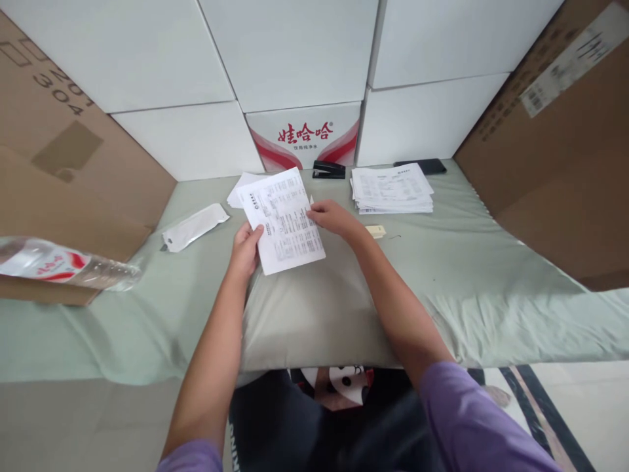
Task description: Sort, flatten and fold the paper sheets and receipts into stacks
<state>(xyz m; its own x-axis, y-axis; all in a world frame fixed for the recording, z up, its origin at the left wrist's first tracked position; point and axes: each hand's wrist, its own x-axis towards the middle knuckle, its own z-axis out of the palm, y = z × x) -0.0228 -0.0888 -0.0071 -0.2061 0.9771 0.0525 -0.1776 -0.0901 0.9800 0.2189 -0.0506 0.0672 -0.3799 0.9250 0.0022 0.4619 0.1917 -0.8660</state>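
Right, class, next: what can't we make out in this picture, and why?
All in the head view:
- Small print on the held paper: too small and blurred.
- Left hand: fingers behind the held paper, hidden by it.
- Loose paper: partly covered by the held paper.
- Dark phone-like slab: partly hidden by the paper stack.
- Bottle: one end cut off by the left edge.

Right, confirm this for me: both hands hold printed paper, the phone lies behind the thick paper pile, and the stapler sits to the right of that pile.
Not quite: the head view shows the stapler to the left of the thick paper pile. The left hand and right hand do hold printed paper, and the phone lies behind the pile.
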